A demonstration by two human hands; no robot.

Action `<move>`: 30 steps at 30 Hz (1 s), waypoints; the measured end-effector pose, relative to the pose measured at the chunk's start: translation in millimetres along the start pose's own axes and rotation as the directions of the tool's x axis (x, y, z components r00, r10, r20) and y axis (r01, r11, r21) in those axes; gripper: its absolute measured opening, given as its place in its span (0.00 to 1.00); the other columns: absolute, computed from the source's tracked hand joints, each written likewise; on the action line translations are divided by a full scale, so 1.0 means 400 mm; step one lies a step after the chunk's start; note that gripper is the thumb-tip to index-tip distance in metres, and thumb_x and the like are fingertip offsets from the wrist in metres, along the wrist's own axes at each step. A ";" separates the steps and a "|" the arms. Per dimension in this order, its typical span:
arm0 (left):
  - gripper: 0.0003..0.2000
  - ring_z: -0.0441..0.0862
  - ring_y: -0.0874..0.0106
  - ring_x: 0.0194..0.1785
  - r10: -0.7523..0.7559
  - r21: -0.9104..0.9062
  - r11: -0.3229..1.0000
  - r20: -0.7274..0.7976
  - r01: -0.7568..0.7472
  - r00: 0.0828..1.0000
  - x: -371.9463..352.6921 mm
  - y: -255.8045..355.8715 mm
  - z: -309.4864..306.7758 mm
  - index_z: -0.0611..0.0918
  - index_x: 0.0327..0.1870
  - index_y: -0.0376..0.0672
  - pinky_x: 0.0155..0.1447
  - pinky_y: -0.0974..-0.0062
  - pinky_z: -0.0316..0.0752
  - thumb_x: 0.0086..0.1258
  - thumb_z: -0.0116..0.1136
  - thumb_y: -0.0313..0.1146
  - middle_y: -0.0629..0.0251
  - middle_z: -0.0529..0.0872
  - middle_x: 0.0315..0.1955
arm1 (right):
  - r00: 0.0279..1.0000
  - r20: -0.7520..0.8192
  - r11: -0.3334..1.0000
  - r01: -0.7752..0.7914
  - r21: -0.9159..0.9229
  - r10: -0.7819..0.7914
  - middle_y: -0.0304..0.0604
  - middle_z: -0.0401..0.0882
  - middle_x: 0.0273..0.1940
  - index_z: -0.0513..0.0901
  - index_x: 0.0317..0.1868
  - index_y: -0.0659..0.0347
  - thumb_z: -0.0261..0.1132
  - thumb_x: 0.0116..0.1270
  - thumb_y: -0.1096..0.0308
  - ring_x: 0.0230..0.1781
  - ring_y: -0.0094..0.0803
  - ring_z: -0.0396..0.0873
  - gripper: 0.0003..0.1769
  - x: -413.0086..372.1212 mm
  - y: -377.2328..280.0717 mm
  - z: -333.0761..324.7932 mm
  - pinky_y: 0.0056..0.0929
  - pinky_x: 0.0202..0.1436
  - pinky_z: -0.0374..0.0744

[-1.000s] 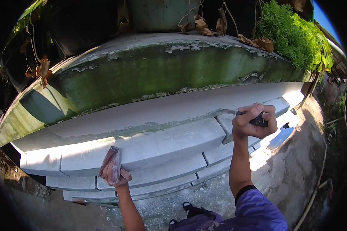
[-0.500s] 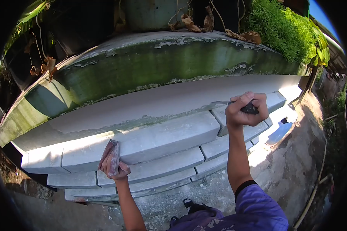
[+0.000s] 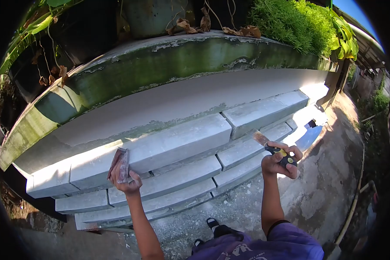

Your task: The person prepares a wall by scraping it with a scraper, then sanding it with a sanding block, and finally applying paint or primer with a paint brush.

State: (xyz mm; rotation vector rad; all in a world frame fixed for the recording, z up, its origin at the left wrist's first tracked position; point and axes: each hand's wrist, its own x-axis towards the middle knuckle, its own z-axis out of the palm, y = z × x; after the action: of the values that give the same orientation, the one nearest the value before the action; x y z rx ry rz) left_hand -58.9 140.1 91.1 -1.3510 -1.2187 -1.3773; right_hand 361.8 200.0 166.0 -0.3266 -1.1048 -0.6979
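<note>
My right hand (image 3: 277, 164) is closed around the black and yellow handle of a putty knife (image 3: 260, 138). Its flat, rust-brown blade points up and left, overlapping the lower rows of pale blocks in this view. Over the front edge of the top row of blocks (image 3: 182, 141), my left hand (image 3: 129, 184) grips a folded piece of reddish-brown, dusty sandpaper (image 3: 123, 164). Behind that row runs a smooth pale wall face (image 3: 169, 106), with a rough grey-green patch along its base.
A mossy, flaking concrete ledge (image 3: 151, 69) overhangs the wall. Green plants (image 3: 290, 28) and dry leaves (image 3: 247, 31) sit above it. More block rows (image 3: 169, 184) step down to the dusty concrete floor (image 3: 307, 186). A pipe (image 3: 353, 212) lies at the right.
My right hand has drawn back and down from the wall base with the putty knife, and its blade now shows. My left hand stays by the top row. The view has shifted slightly.
</note>
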 end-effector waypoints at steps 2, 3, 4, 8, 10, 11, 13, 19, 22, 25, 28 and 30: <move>0.17 0.82 0.55 0.49 0.003 -0.004 1.000 0.008 -0.003 1.000 0.006 0.010 -0.006 0.84 0.48 0.34 0.61 0.61 0.68 0.61 0.54 0.32 0.53 0.86 0.45 | 0.986 0.141 0.995 -0.088 -0.039 0.093 0.53 0.61 0.46 0.52 0.48 0.47 0.59 0.75 0.68 0.21 0.36 0.79 0.20 -0.060 -0.029 -0.151 0.22 0.21 0.80; 0.17 0.82 0.55 0.50 0.006 -0.004 1.000 0.021 -0.005 1.000 0.010 0.015 -0.010 0.84 0.48 0.34 0.62 0.61 0.68 0.61 0.54 0.32 0.53 0.86 0.46 | 0.965 0.226 0.990 -0.122 -0.072 0.135 0.53 0.61 0.47 0.52 0.48 0.47 0.59 0.74 0.69 0.22 0.35 0.79 0.20 -0.094 -0.039 -0.239 0.24 0.23 0.82; 0.17 0.82 0.55 0.51 0.009 -0.003 1.000 0.035 -0.009 0.999 0.016 0.021 -0.016 0.84 0.48 0.33 0.62 0.61 0.68 0.61 0.55 0.31 0.52 0.86 0.46 | 0.944 0.254 0.976 -0.188 -0.110 0.210 0.53 0.61 0.48 0.52 0.48 0.47 0.58 0.74 0.71 0.25 0.35 0.79 0.20 -0.134 -0.052 -0.326 0.25 0.26 0.82; 0.17 0.81 0.53 0.53 -0.060 -0.007 0.998 0.077 0.061 0.995 0.052 0.074 -0.041 0.83 0.50 0.34 0.63 0.59 0.67 0.61 0.55 0.27 0.51 0.85 0.48 | 0.773 0.219 0.798 -0.538 -0.270 0.595 0.52 0.60 0.52 0.52 0.49 0.50 0.57 0.72 0.78 0.33 0.33 0.78 0.21 -0.243 -0.170 -0.605 0.28 0.35 0.83; 0.17 0.80 0.52 0.55 -0.124 0.000 0.992 0.092 0.125 0.988 0.064 0.102 -0.045 0.82 0.52 0.35 0.64 0.59 0.66 0.60 0.56 0.27 0.51 0.85 0.49 | 0.633 0.108 0.626 -0.698 -0.349 0.766 0.52 0.59 0.55 0.51 0.52 0.52 0.56 0.70 0.82 0.36 0.32 0.77 0.23 -0.240 -0.237 -0.676 0.28 0.38 0.83; 0.18 0.80 0.52 0.55 -0.167 0.056 0.985 0.121 0.161 0.979 0.067 0.120 -0.045 0.82 0.52 0.35 0.64 0.60 0.66 0.60 0.57 0.27 0.51 0.85 0.50 | 0.585 0.083 0.567 -0.727 -0.389 0.807 0.52 0.58 0.55 0.50 0.53 0.54 0.56 0.69 0.83 0.38 0.33 0.78 0.24 -0.238 -0.254 -0.696 0.30 0.40 0.83; 0.18 0.79 0.52 0.57 -0.261 0.179 0.956 0.160 0.232 0.952 0.080 0.165 -0.036 0.82 0.53 0.36 0.65 0.60 0.66 0.61 0.59 0.26 0.51 0.85 0.51 | 0.486 0.037 0.447 -0.769 -0.458 0.873 0.52 0.56 0.57 0.49 0.55 0.57 0.54 0.67 0.86 0.41 0.35 0.78 0.26 -0.231 -0.269 -0.715 0.33 0.42 0.83; 0.19 0.77 0.55 0.60 -0.257 0.132 0.965 0.303 0.226 0.918 0.114 0.372 0.057 0.81 0.56 0.36 0.65 0.60 0.66 0.63 0.61 0.30 0.52 0.82 0.56 | 0.472 0.233 0.525 -0.794 -0.306 0.850 0.52 0.57 0.57 0.49 0.57 0.55 0.51 0.62 0.91 0.40 0.36 0.79 0.31 -0.258 -0.153 -0.686 0.34 0.44 0.82; 0.18 0.76 0.56 0.63 -0.286 0.093 0.958 0.340 0.270 0.896 0.116 0.491 0.123 0.81 0.56 0.37 0.67 0.61 0.65 0.65 0.60 0.31 0.53 0.80 0.59 | 0.437 0.333 0.527 -0.810 -0.258 0.835 0.51 0.57 0.56 0.49 0.57 0.55 0.51 0.62 0.91 0.40 0.36 0.80 0.30 -0.254 -0.076 -0.684 0.36 0.46 0.81; 0.19 0.75 0.57 0.63 -0.260 0.042 0.964 0.371 0.264 0.891 0.140 0.600 0.200 0.81 0.56 0.36 0.67 0.61 0.65 0.64 0.61 0.33 0.52 0.80 0.59 | 0.381 0.343 0.476 -0.840 -0.260 0.859 0.52 0.57 0.56 0.49 0.56 0.55 0.52 0.62 0.91 0.40 0.36 0.80 0.30 -0.254 -0.003 -0.719 0.36 0.48 0.80; 0.20 0.76 0.57 0.64 -0.211 -0.002 0.972 0.417 0.233 0.884 0.143 0.698 0.301 0.81 0.55 0.33 0.66 0.61 0.67 0.63 0.62 0.34 0.50 0.80 0.59 | 0.339 0.341 0.435 -0.860 -0.265 0.877 0.52 0.57 0.56 0.50 0.57 0.55 0.52 0.62 0.90 0.41 0.35 0.79 0.30 -0.268 0.062 -0.777 0.35 0.48 0.79; 0.22 0.75 0.57 0.64 -0.168 -0.031 0.978 0.467 0.205 0.868 0.150 0.760 0.365 0.81 0.54 0.30 0.66 0.62 0.68 0.63 0.63 0.36 0.49 0.80 0.58 | 0.308 0.323 0.396 -0.881 -0.258 0.895 0.51 0.57 0.55 0.51 0.58 0.56 0.51 0.62 0.90 0.39 0.35 0.79 0.30 -0.268 0.099 -0.790 0.35 0.47 0.80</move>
State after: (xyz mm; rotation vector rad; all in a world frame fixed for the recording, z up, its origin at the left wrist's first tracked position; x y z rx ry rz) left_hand 261.5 232.0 168.9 -1.7209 -1.6608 -1.2808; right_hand 581.3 87.9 -62.5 -1.0787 -1.0917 0.4270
